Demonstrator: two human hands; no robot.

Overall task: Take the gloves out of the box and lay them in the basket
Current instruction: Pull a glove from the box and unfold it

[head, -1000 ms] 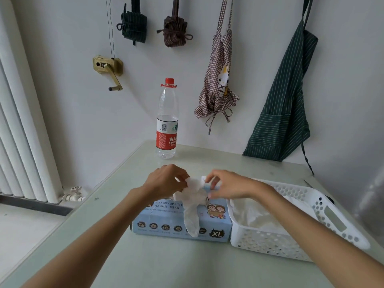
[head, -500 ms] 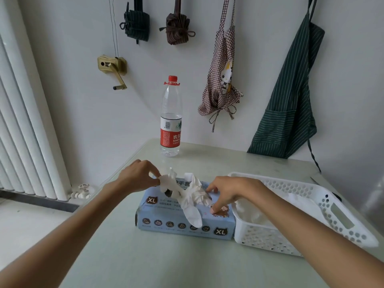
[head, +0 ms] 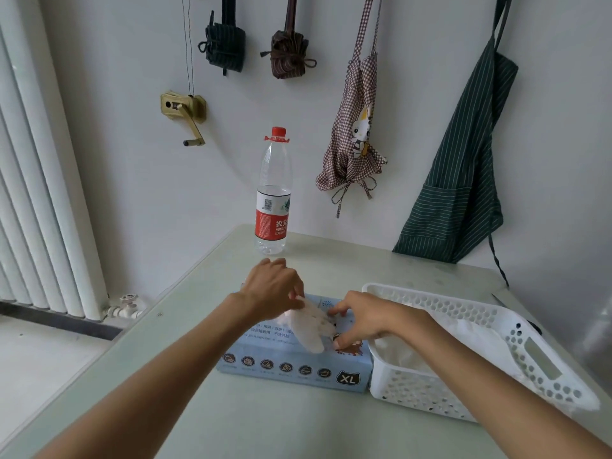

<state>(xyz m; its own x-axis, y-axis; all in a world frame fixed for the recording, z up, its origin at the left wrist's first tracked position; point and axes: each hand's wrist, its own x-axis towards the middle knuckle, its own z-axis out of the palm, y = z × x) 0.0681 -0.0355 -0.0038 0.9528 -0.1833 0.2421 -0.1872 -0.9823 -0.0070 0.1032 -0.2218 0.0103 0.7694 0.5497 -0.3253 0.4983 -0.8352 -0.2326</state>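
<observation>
White glove [head: 311, 329] drawn over the blue box [head: 291, 362], centre of frame.
The glove is pinched at its upper end by the left hand [head: 273, 289]; the right hand [head: 364, 318] is pressed on the box top, fingers curled. The white basket [head: 470, 313], with gloves inside, is seen touching the box at lower right.

Your left hand [head: 271, 293] covers the box's [head: 294, 362] opening, so you cannot see where the motion-blurred glove [head: 311, 326] leaves it or how your grip closes on its upper end. Your right hand [head: 367, 319] and forearm hide the box's right end and part of the basket [head: 490, 313], where the pale gloves inside blur into 1 mass. The 2 hanging bundles and both aprons run off the top edge.
</observation>
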